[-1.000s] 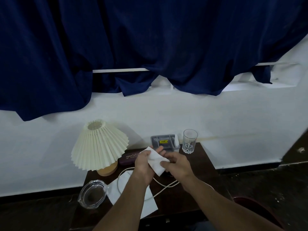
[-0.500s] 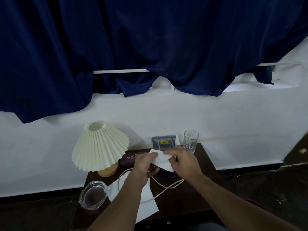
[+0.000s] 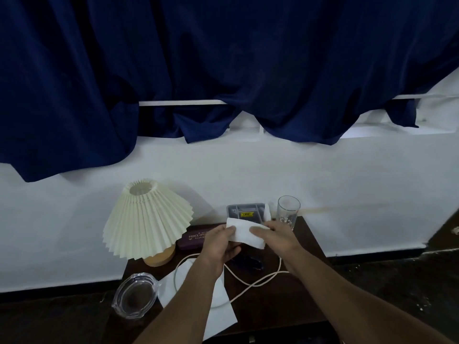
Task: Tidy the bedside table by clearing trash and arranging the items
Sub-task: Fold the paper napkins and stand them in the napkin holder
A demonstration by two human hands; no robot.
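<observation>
At the left edge of the dark bedside table (image 3: 273, 306), a glass ashtray (image 3: 135, 296) and a pleated lamp (image 3: 146, 219) are seen standing, with a maroon spectacle case (image 3: 195, 237) lying just beyond the left hand (image 3: 221, 244). Above the table's middle, a white tissue (image 3: 244, 232) is held clear of the surface between both hands. Its left edge is pinched by the left hand, thumb on top, and its right end is gripped under the curled fingers of the right hand (image 3: 275, 238). The tissue's long axis is stretched left to right, dipping slightly toward the right, so neither hand is nearer. Either could be judged fit to carry it off as trash. A drinking glass (image 3: 288, 211) is seen just beyond the right hand, apart from it. Against the picture half a second back, the tissue is pulled out wider and flatter and the hands are drawn further apart. A second back, it is shown hanging diagonally, one corner pointing down.
</observation>
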